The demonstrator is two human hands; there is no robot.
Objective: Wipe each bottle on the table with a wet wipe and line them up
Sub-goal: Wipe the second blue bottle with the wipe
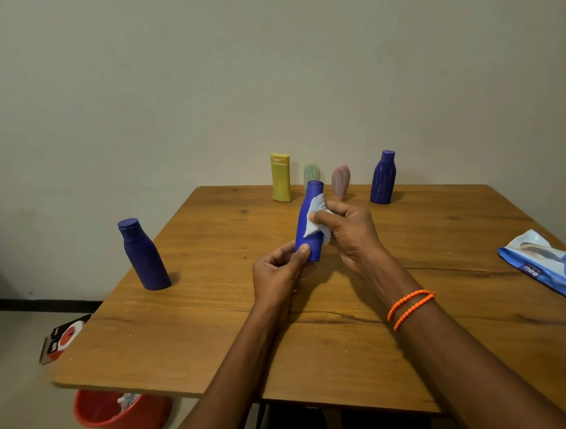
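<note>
A plain pale wall (163,88) backs a wooden worktop (215,321) whose far edge meets it. Over the middle of the worktop, a person holds a blue bottle (310,212) tilted, cap pointing up and away. The left hand (279,272) grips the bottle's base, thumb curled across the front. The right hand (350,232) presses a crumpled white wipe (317,220) against the bottle's side, fingers curled round the wipe. Two orange beaded bands (411,307) circle the right wrist.

Along the far edge stand four more bottles: a yellow bottle (281,177) with a flat cap, a pale green bottle (311,175) partly hidden behind the held one, a pink bottle (341,181), and a ribbed blue bottle (382,177) at the right end. The four stand near one another in a loose row, none visibly touching. A sixth, the dark blue bottle (144,255), stands upright and alone near the worktop's left edge, well apart from the rest.

A blue and white wipes pack (556,267) lies flat at the right edge, partly cut off by the frame. On the floor at left, an orange bucket (121,420) sits just under the near corner, with something pale and crumpled inside. Beside the worktop's left edge a black and red card (64,338) lies on the floor.
</note>
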